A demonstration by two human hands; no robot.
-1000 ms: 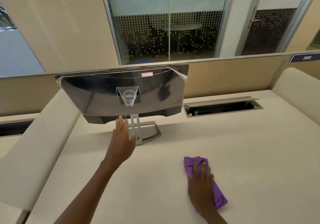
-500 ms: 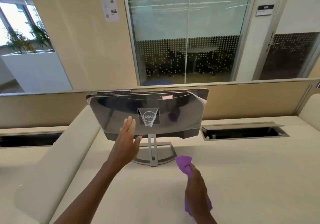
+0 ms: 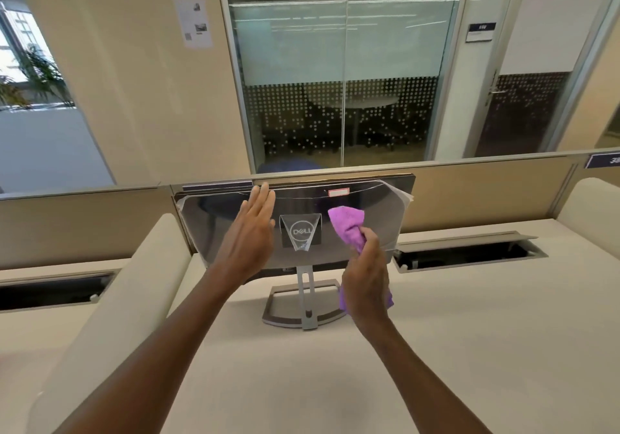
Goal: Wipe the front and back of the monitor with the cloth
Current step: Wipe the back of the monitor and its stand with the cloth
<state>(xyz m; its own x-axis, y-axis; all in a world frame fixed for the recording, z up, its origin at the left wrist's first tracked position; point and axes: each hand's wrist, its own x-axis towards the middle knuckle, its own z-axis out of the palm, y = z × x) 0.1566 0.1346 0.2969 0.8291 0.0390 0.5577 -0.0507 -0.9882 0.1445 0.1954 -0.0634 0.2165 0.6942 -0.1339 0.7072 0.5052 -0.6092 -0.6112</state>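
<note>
The monitor (image 3: 235, 229) stands on the tabletop (image 3: 469, 349) straight ahead, back toward the person, long axis left-right; the flat, empty left hand (image 3: 250, 232) nears its upper left, the right hand (image 3: 365, 276) grips the cloth (image 3: 347, 225) nearest its right half.

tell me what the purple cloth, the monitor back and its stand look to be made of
Purple cloth: soft, fuzzy fabric, probably microfibre; it bunches in the right hand.
Monitor back: glossy dark plastic, by its reflections; a clear film seems to peel at the corners.
Stand: matte silver, likely metal or painted plastic.
</note>
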